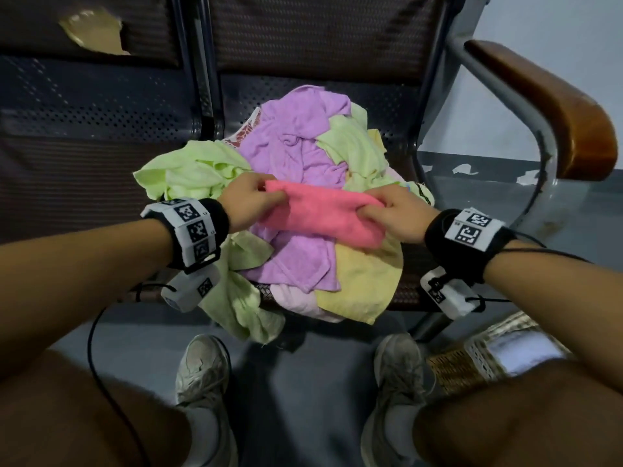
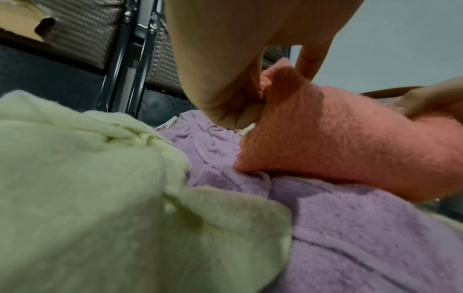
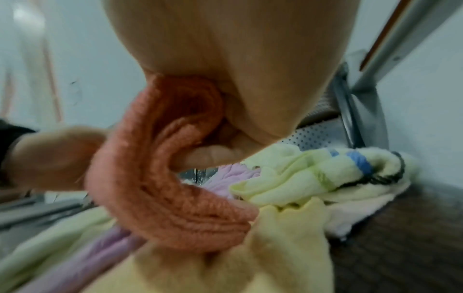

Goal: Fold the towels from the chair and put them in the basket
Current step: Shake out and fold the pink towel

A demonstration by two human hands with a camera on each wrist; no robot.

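Note:
A pink towel (image 1: 323, 214) is stretched between my two hands just above a heap of towels on the chair seat (image 1: 303, 96). My left hand (image 1: 256, 200) pinches its left end (image 2: 288, 89). My right hand (image 1: 387, 214) grips its right end, where the cloth is doubled over in several layers (image 3: 160, 178). Under it lie a purple towel (image 1: 296, 156), light green towels (image 1: 192, 173) and a yellow towel (image 1: 364, 281). A light basket (image 1: 499, 358) stands on the floor at the lower right, partly hidden by my right knee.
The chair has a wooden armrest (image 1: 556, 106) on a metal frame at the right. A second seat (image 1: 84, 129) adjoins on the left. My shoes (image 1: 202, 369) stand on the grey floor in front of the chair. Cables run from both wrist units.

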